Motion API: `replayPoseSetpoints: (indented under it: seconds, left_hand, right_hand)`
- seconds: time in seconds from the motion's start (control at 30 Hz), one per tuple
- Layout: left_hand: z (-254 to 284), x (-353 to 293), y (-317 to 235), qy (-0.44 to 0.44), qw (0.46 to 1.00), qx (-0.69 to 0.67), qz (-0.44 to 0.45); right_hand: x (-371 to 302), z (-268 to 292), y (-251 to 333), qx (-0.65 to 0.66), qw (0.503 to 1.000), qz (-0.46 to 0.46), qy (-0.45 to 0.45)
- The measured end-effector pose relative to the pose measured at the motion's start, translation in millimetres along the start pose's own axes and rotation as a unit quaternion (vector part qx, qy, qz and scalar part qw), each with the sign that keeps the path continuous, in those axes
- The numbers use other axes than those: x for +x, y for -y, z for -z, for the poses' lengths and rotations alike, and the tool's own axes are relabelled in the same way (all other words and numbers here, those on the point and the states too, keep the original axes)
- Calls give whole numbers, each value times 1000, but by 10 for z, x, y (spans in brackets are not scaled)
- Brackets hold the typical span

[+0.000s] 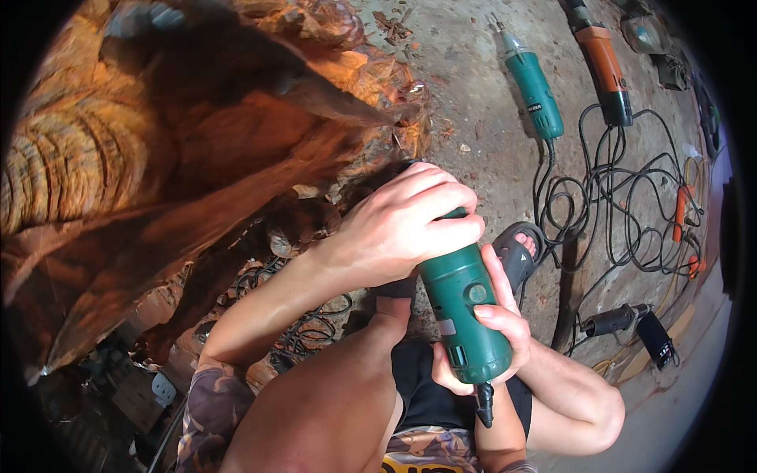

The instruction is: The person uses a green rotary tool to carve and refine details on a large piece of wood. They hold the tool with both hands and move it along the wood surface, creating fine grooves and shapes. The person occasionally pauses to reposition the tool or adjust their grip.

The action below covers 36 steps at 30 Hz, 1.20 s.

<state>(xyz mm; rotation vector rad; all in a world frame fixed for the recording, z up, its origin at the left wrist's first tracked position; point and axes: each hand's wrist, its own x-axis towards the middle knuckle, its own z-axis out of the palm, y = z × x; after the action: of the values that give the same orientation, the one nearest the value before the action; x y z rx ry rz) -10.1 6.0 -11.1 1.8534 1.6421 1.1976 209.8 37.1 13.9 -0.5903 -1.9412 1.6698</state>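
Note:
A green die grinder (461, 307) is held in both my hands above my lap, its cord end toward me. My left hand (418, 217) is closed over the grinder's far end, hiding its tip. Around the rear of the body wraps my right hand (509, 327), with the thumb lying across the casing near a round cap. To the left, close by my left hand, rises a large carved piece of reddish-brown wood (260, 150) with a ridged, orange part.
On the concrete floor (473, 87) lie a second green die grinder (535, 91) and an orange power tool (605, 71). Tangled black cords (607, 189) spread at the right, near a dark power tool (615, 319). My sandalled foot (516, 252) stands just beyond the grinder.

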Motion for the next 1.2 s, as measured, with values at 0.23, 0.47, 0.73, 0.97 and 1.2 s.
replayPoseSetpoints:
  seconds: [0.23,0.47,0.73,0.97,1.2]
  left_hand:
    - [-4,8,9,3,1000,2,-13]
    - [-2,3,9,1,1000,-1,-9]
    - [2,12,23,4,999,-12,-34]
    - [6,-14,14,8,1000,-10,-25]
    - [2,-11,25,5,1000,-6,-25]
  right_hand:
    - [36,-121,40,-1,996,-3,-90]
    - [-56,-72,-1,-29,999,-7,-19]
    - [30,-198,56,-53,993,31,-99]
    - [20,-157,44,-53,995,14,-86]
    - [59,-107,39,-63,995,35,-74]
